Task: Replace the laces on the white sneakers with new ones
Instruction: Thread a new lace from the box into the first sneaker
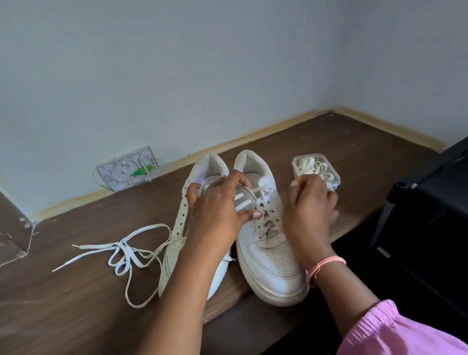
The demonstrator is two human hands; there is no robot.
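Two white sneakers sit side by side on a brown wooden surface (67, 315), heels toward the wall. The left hand (216, 214) lies across both shoes, fingers spread over their tongues and thumb touching the lace (255, 201) partly threaded in the right sneaker (268, 249) — a straight-fingered press, not a pinch. It hides most of the left sneaker (176, 243), whose visible eyelets stand bare. The right hand (310, 206), blurred, has curled fingers beside the right sneaker; whether they hold a lace end cannot be told. Behind it, partly covered, a clear plastic box (333, 177) holds coiled new laces (311, 166). A removed lace (124, 255) lies loose at left. A dark rack (450, 195) is cut off at right.
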